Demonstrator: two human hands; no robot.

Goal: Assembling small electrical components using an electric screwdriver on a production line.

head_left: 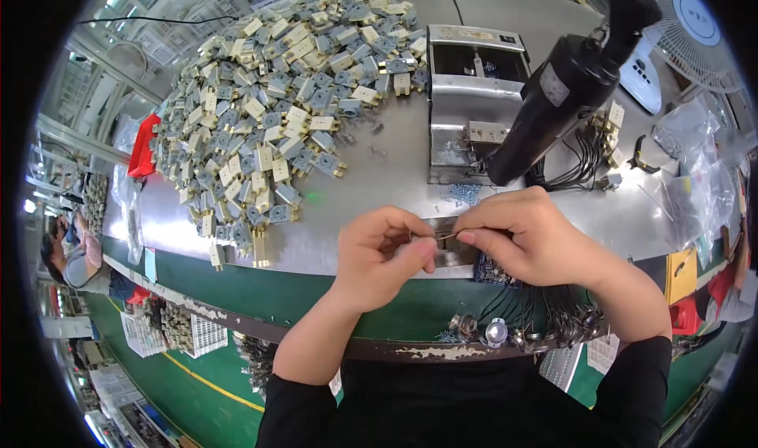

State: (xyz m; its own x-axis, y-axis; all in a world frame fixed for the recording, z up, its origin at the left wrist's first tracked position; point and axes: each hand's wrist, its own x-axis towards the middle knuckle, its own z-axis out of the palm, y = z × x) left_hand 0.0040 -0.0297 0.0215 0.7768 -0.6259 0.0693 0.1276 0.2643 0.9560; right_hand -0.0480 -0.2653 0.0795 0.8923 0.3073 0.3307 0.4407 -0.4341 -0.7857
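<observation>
My left hand (383, 257) is closed, thumb and fingertips pinched together; what it holds, if anything, is hidden. Facing it, my right hand (527, 239) pinches a thin, brownish wire-like piece (446, 236) that points toward the left fingertips. Both hands hover over a small metal block (454, 254) at the bench's near side. Just beyond the fingers lies a heap of small bluish screws (464, 194). Below the right hand sit dark small parts (491, 271) and black cables (545, 302) with round metal ends.
A large pile of cream and grey connector blocks (276, 101) covers the left of the metal bench. A metal screw feeder (474, 93) stands ahead, with a black cylindrical tool (553, 93) slanting beside it. Pliers (643, 156), plastic bags (695, 140) and a fan (695, 22) are at right.
</observation>
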